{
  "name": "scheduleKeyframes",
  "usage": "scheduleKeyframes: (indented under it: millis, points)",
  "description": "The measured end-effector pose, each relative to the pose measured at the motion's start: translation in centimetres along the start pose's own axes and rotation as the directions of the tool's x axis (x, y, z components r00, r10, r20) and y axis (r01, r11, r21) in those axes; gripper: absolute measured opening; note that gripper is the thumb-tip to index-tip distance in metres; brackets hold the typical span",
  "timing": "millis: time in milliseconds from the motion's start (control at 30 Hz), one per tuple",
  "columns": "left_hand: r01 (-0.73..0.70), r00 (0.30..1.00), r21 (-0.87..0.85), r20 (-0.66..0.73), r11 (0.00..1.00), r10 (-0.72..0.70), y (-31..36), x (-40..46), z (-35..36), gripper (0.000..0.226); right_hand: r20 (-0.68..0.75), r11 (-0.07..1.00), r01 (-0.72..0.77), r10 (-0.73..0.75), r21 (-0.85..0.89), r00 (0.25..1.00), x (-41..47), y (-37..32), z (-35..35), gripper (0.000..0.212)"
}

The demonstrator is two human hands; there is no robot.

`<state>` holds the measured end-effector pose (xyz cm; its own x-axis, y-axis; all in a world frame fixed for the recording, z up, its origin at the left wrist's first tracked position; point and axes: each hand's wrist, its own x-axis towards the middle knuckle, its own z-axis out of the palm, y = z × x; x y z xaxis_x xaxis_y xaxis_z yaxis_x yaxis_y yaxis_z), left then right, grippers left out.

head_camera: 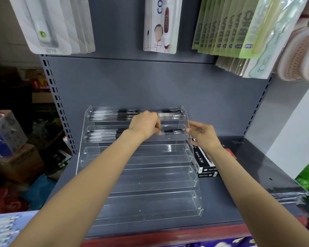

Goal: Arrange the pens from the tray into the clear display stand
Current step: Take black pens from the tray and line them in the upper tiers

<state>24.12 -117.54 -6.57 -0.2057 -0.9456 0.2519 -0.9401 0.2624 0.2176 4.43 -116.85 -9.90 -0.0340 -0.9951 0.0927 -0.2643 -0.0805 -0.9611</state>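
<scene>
Head view, looking down at the grey shelf (221, 202). The clear display stand (150, 177) sits in the middle of it, its back tier right against the rear panel and its front tier near the shelf's front edge. It steps down in five tiers. The top tier holds a row of pens (114, 114) lying sideways, black grips showing. The second tier has pens too, a bunch on the left (103, 135) and a few more on the right (173, 131).

My left hand (146, 125) is over the second tier, about the middle of the stand. Its fingers (158, 130) are curled in and pinching the end of a pen (173, 131) that lies in that tier; just which pen of the bunch, I cannot tell.

My right hand (202, 135) is at the stand's right side wall, level with the second tier. The fingers are loosely bent and apart, fingertips touching the clear wall, clamped on nothing that I can see.

Just right of the stand, toward the shelf's right rear, lie black pen boxes (206, 166), stacked, with white ends facing me. My right wrist crosses over them. At the shelf's right edge lies a stack of dark flat sheets (275, 184).
</scene>
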Motion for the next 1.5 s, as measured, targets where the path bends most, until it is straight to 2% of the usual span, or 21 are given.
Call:
scheduleKeyframes:
  millis: [100, 200, 267, 433, 600, 733, 867, 967, 1067, 1167, 1300, 1500]
  points:
    - [-0.014, 0.998, -0.15, -0.063, 0.989, 0.005, -0.4, -0.9, -0.1, 0.019, -0.061, 0.989, 0.038, -0.047, -0.145, 0.997, -0.5, -0.5, 0.8, 0.039]
    - [-0.046, 0.99, -0.347, -0.143, 0.937, -0.005, -0.9, -2.8, -0.4, 0.021, -0.141, 0.884, 0.189, -0.272, -0.427, 0.952, -2.1, -1.5, 2.4, 0.044]
    - [-0.058, 0.983, -0.409, -0.181, 0.911, -0.018, -1.5, -4.4, -0.9, 0.017, -0.127, 0.825, 0.294, -0.398, -0.483, 0.909, -3.6, -2.7, 3.8, 0.038]
    - [-0.004, 0.945, -0.554, -0.274, 0.832, -0.178, -5.0, -11.1, -2.9, 0.009, 0.027, 0.874, 0.376, -0.387, -0.307, 0.922, -8.0, -5.7, 8.9, 0.022]
    - [0.071, 0.879, -0.647, -0.319, 0.759, -0.355, -11.7, -21.2, -5.0, 0.01, 0.206, 0.913, 0.365, -0.327, -0.183, 0.922, -14.5, -6.8, 17.5, 0.017]
    - [0.219, 0.843, -0.64, -0.257, 0.737, -0.473, -18.9, -29.7, -4.9, 0.007, 0.343, 0.921, 0.361, -0.294, -0.148, 0.892, -20.4, -6.7, 26.4, 0.016]
    - [0.397, 0.809, -0.612, -0.119, 0.684, -0.576, -25.7, -38.0, -3.2, 0.008, 0.461, 0.946, 0.287, -0.189, -0.152, 0.867, -26.3, -4.3, 34.9, 0.017]
    - [0.495, 0.796, -0.549, -0.024, 0.673, -0.605, -29.4, -43.3, -1.4, 0.009, 0.531, 0.939, 0.213, -0.04, -0.269, 0.846, -29.8, -1.6, 39.9, 0.021]
    - [0.561, 0.807, -0.45, 0.11, 0.695, -0.581, -31.9, -47.2, 0.6, 0.015, 0.551, 0.881, 0.157, 0.133, -0.447, 0.824, -32.2, 2.1, 43.1, 0.027]
    - [0.524, 0.852, -0.325, 0.208, 0.787, -0.481, -33.4, -49.8, 2.4, 0.024, 0.466, 0.775, 0.077, 0.295, -0.627, 0.834, -33.9, 6.1, 44.7, 0.031]
    - [0.407, 0.893, -0.186, 0.288, 0.894, -0.347, -34.5, -51.2, 4.4, 0.033, 0.39, 0.7, -0.007, 0.406, -0.715, 0.827, -35.2, 8.4, 45.8, 0.029]
    - [0.347, 0.926, -0.121, 0.201, 0.93, -0.32, -34.4, -52.2, 6.1, 0.029, 0.338, 0.681, -0.012, 0.379, -0.732, 0.861, -34.8, 8.3, 47.2, 0.02]
